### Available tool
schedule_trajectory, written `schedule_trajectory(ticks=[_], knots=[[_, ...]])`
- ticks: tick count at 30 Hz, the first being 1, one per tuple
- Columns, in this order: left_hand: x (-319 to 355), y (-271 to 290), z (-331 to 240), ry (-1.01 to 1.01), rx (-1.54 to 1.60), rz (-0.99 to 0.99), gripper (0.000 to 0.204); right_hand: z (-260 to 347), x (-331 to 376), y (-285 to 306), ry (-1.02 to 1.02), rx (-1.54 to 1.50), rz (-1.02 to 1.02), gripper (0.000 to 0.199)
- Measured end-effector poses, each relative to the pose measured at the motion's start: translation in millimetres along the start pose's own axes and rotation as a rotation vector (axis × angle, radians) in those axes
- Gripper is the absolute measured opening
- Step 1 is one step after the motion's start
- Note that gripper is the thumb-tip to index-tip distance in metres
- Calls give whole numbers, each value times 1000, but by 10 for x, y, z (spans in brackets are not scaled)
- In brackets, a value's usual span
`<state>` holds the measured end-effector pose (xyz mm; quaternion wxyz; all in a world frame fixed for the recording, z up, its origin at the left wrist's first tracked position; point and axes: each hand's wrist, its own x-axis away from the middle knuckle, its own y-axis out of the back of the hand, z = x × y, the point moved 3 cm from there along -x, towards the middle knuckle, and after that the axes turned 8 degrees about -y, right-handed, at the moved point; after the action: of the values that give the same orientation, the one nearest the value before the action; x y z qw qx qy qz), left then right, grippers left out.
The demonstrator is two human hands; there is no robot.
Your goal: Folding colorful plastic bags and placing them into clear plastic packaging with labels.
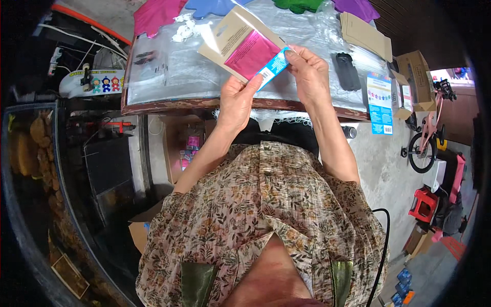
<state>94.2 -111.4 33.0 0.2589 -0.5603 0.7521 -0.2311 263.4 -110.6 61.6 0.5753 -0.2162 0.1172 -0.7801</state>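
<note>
Both of my hands hold a flat packet (251, 52) tilted above the table. It has a kraft-brown card with a hang hole, a bright pink panel and a blue printed strip along its lower right edge. My left hand (237, 102) pinches the bottom corner, thumb on the front. With thumb and fingers, my right hand (309, 71) grips the right corner at the end of the blue strip. Whatever the fingers do behind the packet is hidden. Nearest to my right hand on the table lies a black oblong case (347, 71).
A plastic-covered table (189, 84) carries pink (156, 18), blue (212, 6), green (298, 5) and purple (358, 7) shiny pieces along its far side. Brown cards (365, 37) are stacked at right. A blue printed sheet (379, 105) overhangs the right edge, near cardboard boxes (417, 77).
</note>
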Motion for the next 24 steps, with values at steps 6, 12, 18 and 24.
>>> schedule_trajectory(ticks=[6, 12, 18, 24], knots=[[51, -18, -13, -64, -56, -46, 27, -34, -15, 41, -50, 8, -13, 20], [62, 23, 51, -99, -92, -70, 26, -80, -42, 55, -44, -25, -27, 18], [87, 24, 27, 6, -172, 26, 28, -92, -36, 103, -6, -86, -150, 15], [79, -63, -21, 11, -91, 15, 28, -63, -21, 157, -77, -46, -138, 12]])
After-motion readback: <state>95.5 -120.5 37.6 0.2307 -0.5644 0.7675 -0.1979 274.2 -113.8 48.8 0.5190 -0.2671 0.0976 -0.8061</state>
